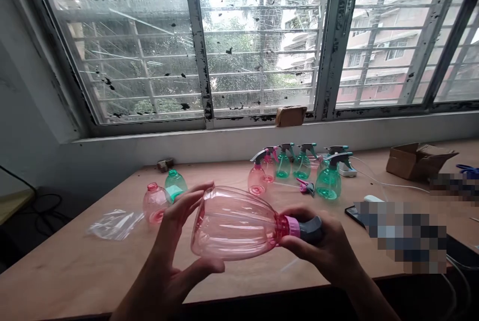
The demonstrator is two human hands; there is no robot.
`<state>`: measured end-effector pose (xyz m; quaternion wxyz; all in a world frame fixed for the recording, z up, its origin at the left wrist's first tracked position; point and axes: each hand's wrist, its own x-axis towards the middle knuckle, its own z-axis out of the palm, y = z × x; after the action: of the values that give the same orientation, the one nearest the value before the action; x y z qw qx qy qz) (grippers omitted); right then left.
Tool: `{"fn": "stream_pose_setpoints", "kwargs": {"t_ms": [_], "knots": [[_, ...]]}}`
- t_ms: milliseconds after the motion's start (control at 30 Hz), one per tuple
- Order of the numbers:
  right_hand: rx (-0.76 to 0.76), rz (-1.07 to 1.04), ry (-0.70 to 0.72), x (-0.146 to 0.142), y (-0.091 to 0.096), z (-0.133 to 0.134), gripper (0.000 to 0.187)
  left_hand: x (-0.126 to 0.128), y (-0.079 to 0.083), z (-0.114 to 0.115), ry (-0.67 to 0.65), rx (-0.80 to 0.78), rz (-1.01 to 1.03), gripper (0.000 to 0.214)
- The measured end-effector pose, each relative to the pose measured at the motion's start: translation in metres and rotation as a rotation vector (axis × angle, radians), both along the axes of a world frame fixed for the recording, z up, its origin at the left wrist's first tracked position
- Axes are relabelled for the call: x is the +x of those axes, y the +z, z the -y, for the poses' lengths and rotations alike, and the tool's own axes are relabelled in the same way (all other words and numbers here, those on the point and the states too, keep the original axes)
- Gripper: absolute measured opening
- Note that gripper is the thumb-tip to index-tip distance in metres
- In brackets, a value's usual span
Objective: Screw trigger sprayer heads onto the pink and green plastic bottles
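Note:
A clear pink spray bottle (235, 226) lies sideways in the air between my hands, its base to the left. My left hand (177, 246) spans the wide base end, fingers along the top and thumb beneath. At the other end, my right hand (325, 246) is closed around the pink collar (292, 226) and dark grey spray head (311, 229), with the thumb against the neck. Part of the spray head is hidden by the fingers. Behind my left hand stand a headless pink bottle (154, 204) and a headless green bottle (175, 184).
Several green and pink spray bottles with heads, including a green one (328, 181), stand towards the back. A loose spray head (307, 187) lies among them. A plastic bag (116, 224) is at left, an open cardboard box (411, 161) at right. Behind is a barred window.

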<state>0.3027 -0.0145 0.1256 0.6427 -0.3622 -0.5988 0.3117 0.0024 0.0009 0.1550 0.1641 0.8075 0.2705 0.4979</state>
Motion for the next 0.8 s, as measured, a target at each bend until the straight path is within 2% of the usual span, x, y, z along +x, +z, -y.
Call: {"fn": "stream_pose_setpoints", "kwargs": {"t_ms": [67, 133, 233, 300, 367, 433, 500, 567, 700, 733, 767, 800], "knots": [[-0.147, -0.121, 0.124, -0.002, 0.003, 0.001, 0.041, -0.002, 0.004, 0.003, 0.015, 0.061, -0.015, 0.076], [-0.302, -0.277, 0.267, -0.004, 0.007, 0.002, 0.048, -0.002, 0.009, 0.008, 0.013, 0.167, -0.061, 0.076], [-0.360, -0.349, 0.349, -0.008, 0.011, 0.002, 0.053, 0.000, 0.013, 0.015, -0.035, 0.202, -0.069, 0.076], [-0.278, -0.263, 0.253, -0.009, 0.007, 0.002, 0.051, 0.002, 0.012, 0.015, -0.091, 0.112, -0.012, 0.084], [-0.085, -0.086, 0.040, -0.010, -0.002, 0.003, 0.041, 0.004, 0.009, 0.010, -0.082, -0.013, 0.050, 0.099], [0.151, 0.093, -0.163, -0.011, -0.010, 0.005, 0.031, 0.005, 0.005, 0.003, -0.010, -0.166, 0.040, 0.093], [0.271, 0.174, -0.253, -0.010, -0.014, 0.006, 0.029, 0.003, 0.003, -0.005, 0.042, -0.291, -0.015, 0.080], [0.191, 0.143, -0.216, -0.009, -0.011, 0.007, 0.032, -0.002, 0.002, -0.009, 0.023, -0.301, -0.045, 0.074], [-0.258, -0.162, 0.192, -0.008, 0.003, 0.006, 0.048, -0.010, 0.003, -0.006, -0.042, -0.152, -0.034, 0.094], [-0.315, -0.219, 0.263, -0.007, 0.005, 0.005, 0.050, -0.011, 0.004, -0.005, -0.062, -0.139, -0.035, 0.097], [-0.322, -0.234, 0.275, -0.007, 0.004, 0.004, 0.051, -0.011, 0.004, -0.004, -0.092, -0.138, -0.033, 0.101], [-0.277, -0.202, 0.224, -0.007, 0.002, 0.004, 0.051, -0.010, 0.004, -0.004, -0.124, -0.150, -0.025, 0.106]]}}
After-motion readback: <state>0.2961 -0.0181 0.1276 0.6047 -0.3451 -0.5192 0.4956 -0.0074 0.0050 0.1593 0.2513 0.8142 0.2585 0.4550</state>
